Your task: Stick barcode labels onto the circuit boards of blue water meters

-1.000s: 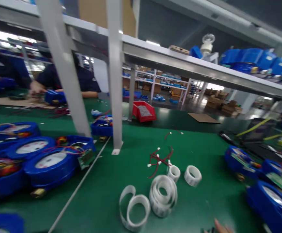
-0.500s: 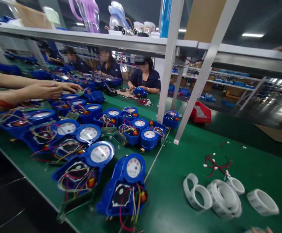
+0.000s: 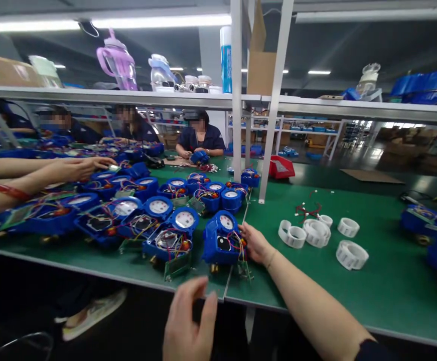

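Observation:
My right hand reaches in from the right, its fingers curled against the right side of a blue water meter. That meter has a round white dial, loose coloured wires and a small green circuit board hanging at its front. Part of the fingers is hidden behind the wires. My left hand is in front of the table edge, below the meter, thumb and fingers apart and holding nothing. Left of the meter stands another blue water meter with its own board.
More blue meters fill the table's left side, where a co-worker's hands work. On the right lie several white label rolls, red wires and a red bin. A shelf post rises behind the meters. Co-workers sit opposite.
The view has levelled and shifted. Both my hands are now plainly in view, the right at the meter; before, only fingertips showed at the lower right edge. Another label roll now shows there.

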A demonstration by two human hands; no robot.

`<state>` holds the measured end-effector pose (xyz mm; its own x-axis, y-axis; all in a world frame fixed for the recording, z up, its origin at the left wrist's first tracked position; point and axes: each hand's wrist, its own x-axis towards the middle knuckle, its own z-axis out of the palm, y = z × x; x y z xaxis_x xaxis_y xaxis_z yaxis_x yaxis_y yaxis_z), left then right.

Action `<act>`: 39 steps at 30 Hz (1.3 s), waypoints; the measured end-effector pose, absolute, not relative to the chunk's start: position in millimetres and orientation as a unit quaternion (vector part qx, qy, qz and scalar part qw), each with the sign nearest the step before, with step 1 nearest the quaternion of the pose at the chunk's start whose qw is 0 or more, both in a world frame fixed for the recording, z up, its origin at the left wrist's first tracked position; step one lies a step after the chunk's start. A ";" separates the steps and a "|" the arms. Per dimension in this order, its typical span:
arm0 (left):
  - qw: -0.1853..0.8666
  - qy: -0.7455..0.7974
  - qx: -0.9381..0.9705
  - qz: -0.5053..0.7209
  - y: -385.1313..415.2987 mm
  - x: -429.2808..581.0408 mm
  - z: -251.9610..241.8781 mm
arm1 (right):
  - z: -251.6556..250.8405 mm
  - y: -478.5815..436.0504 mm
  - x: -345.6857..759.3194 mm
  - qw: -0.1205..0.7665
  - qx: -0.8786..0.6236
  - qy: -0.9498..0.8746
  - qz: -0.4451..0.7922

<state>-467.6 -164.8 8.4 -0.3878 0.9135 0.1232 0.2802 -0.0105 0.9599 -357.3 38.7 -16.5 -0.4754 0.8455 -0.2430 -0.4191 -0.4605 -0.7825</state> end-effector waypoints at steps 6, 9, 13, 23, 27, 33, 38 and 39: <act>0.322 0.622 0.329 0.634 -60.3 -483.2 25.8 | -5.6 20.9 -371.7 0.390 -0.260 -0.313 0.826; 0.384 0.588 0.291 0.649 -55.2 -477.3 29.6 | 4.9 12.2 -363.0 0.416 -0.245 -0.305 0.821; 0.476 0.519 0.262 0.660 -83.2 -447.8 30.7 | 14.0 -9.3 -320.0 0.473 -0.243 -0.292 0.795; 0.659 0.442 0.186 0.580 -109.7 -347.0 20.5 | 16.6 -76.9 -194.0 0.559 -0.334 -0.274 0.708; 0.656 0.438 0.186 0.586 -90.8 -330.9 18.3 | 8.2 -60.8 -183.6 0.573 -0.337 -0.282 0.691; 0.612 0.444 0.191 0.627 -52.9 -333.6 17.5 | -3.8 -7.7 -195.0 0.562 -0.355 -0.349 0.661; 0.602 0.441 0.193 0.637 -36.6 -339.3 11.8 | -9.9 -1.9 -171.6 0.563 -0.409 -0.467 0.545; 0.604 0.440 0.197 0.635 -36.3 -339.9 10.9 | -11.3 -9.4 -162.2 0.568 -0.415 -0.498 0.507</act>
<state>-339.9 -36.3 10.9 -0.1938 0.9400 -0.2808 -0.5937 0.1155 0.7963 -162.2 -9.4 -11.3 -0.0101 0.9892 0.1465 -0.1627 0.1430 -0.9763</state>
